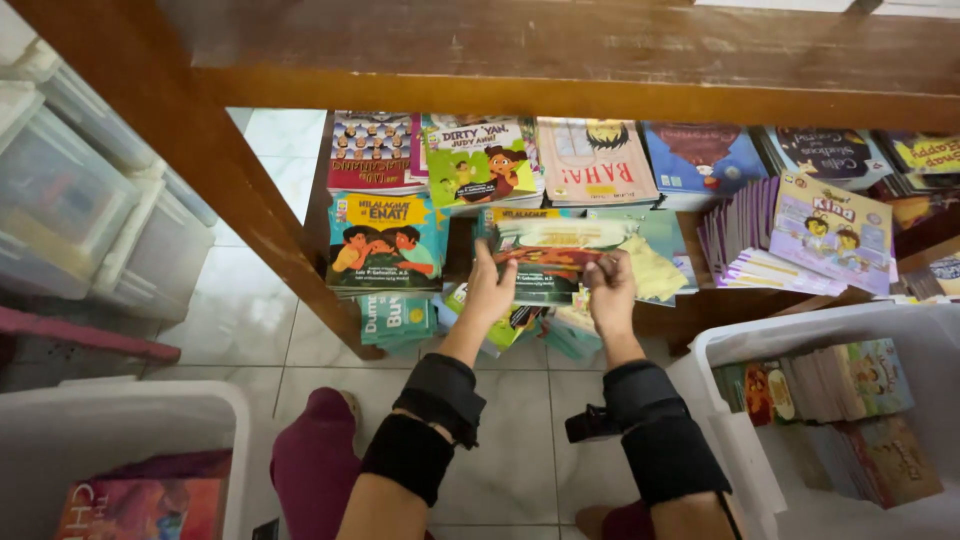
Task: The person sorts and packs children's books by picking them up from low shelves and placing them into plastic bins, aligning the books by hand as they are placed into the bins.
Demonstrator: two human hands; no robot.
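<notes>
My left hand (488,288) and my right hand (611,291) both grip a thin picture book (550,252) with a green and orange cover, held flat over a low wooden shelf (560,90). Each hand holds one lower corner of it. Under and around the book lie several stacks of colourful children's books (388,240), some slipping off the shelf's front edge. Black wrist wraps cover both my forearms.
A white plastic bin (720,345) with upright books stands at the right. Another white bin (215,400) with a red book sits at the lower left. Clear plastic drawers (70,190) stand at the left. A slanted wooden post (200,160) crosses the tiled floor.
</notes>
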